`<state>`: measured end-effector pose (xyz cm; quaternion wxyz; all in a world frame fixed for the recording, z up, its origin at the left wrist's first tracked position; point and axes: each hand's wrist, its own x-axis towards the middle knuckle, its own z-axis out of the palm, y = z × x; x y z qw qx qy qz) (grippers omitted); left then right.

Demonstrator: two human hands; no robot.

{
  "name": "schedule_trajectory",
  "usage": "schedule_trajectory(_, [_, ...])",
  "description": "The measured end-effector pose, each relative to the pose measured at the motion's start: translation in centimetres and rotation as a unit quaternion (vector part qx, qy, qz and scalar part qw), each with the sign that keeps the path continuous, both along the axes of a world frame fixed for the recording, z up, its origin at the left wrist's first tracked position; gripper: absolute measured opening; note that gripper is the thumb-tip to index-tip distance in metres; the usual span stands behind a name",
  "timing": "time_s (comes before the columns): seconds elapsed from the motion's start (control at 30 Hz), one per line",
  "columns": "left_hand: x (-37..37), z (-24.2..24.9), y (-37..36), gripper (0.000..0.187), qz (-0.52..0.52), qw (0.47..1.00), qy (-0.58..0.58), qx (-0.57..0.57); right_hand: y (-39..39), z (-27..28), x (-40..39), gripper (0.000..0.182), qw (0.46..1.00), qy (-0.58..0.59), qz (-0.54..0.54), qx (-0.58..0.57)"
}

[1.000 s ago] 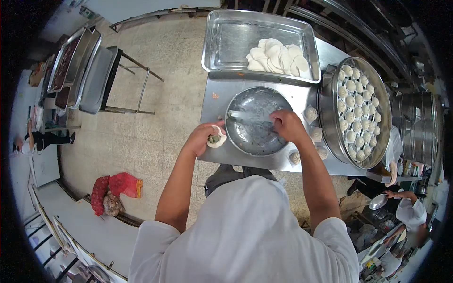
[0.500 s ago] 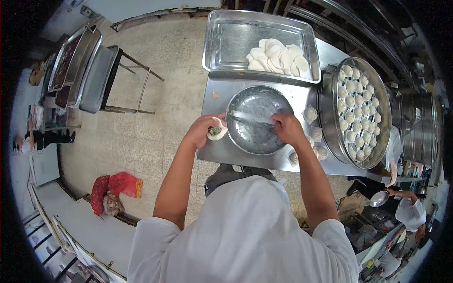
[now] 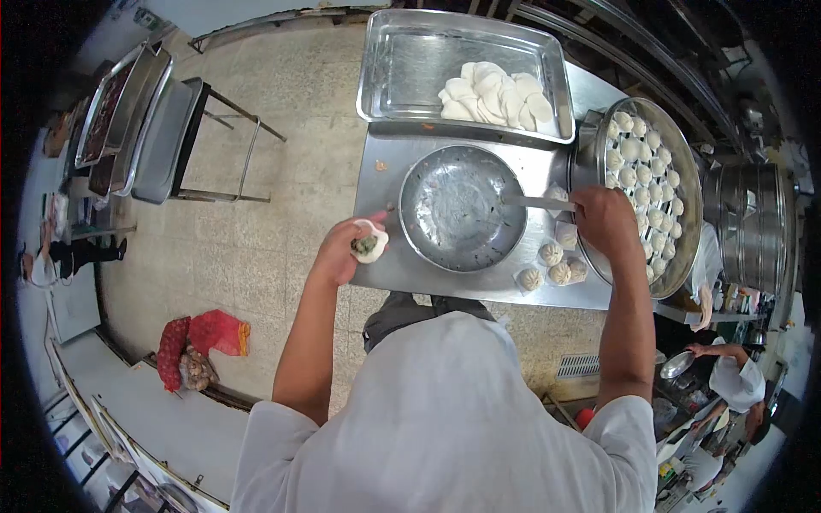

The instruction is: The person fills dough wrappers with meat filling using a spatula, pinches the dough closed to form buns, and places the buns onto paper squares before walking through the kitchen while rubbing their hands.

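My left hand (image 3: 340,253) cups a round dough wrapper (image 3: 379,229) with a dollop of green filling (image 3: 364,244) on it, just off the table's left edge. My right hand (image 3: 612,221) is closed around the handle end of a flat metal spatula (image 3: 540,203). Its blade end reaches over the right rim of a round metal bowl (image 3: 462,248). Only smears and dark green bits show inside the bowl. Several pleated buns (image 3: 551,253) sit on small papers on the table, below the spatula.
A metal tray (image 3: 410,68) with a pile of wrappers (image 3: 496,92) stands behind the bowl. At right, a round steamer (image 3: 694,218) holds rows of buns, with stacked steamers (image 3: 753,227) beyond. Red mesh bags (image 3: 214,332) lie on the floor. Other people work at far right and left.
My right hand has swung right, drawing the spatula from across the bowl to its right rim. My left hand has moved slightly left and down with the filled wrapper.
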<state>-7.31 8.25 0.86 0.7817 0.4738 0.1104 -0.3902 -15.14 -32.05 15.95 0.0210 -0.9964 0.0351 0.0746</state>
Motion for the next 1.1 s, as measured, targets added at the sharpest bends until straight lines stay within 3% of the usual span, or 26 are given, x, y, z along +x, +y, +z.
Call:
schedule_trajectory(0.17, [-2.6,-0.1,0.2,0.024,-0.046,0.998,0.032,-0.001,0.7,-0.7,0.4,0.014,0.983,0.125,0.06,-0.122])
schedule_trajectory(0.3, [-3.8,-0.4,-0.3,0.026,-0.077,0.996,0.051,-0.011,1.3,-3.0,0.9,0.014,0.975,0.189,0.056,-0.104])
schedule_trajectory(0.37, [-4.2,-0.7,-0.6,0.028,-0.083,0.995,0.056,-0.02,0.9,-5.1,0.6,0.016,0.976,0.209,0.062,0.015])
schedule_trajectory(0.47, [-4.5,-0.7,-1.1,0.032,-0.076,0.996,0.049,-0.004,1.3,-6.9,-0.1,0.02,0.973,0.21,0.031,0.093])
schedule_trajectory(0.8, [-4.3,-0.6,-2.1,0.035,-0.112,0.992,0.053,0.004,3.2,-10.2,-0.4,0.017,0.986,0.019,0.101,0.133])
schedule_trajectory(1.03, [-4.2,-0.5,-2.5,0.043,-0.094,0.994,0.051,0.006,4.3,-9.9,1.8,0.022,0.984,0.043,0.111,0.133])
schedule_trajectory(1.1, [-4.1,-0.5,-2.7,0.035,-0.087,0.995,0.033,0.019,4.6,-10.4,2.2,0.019,0.977,0.001,0.13,0.169])
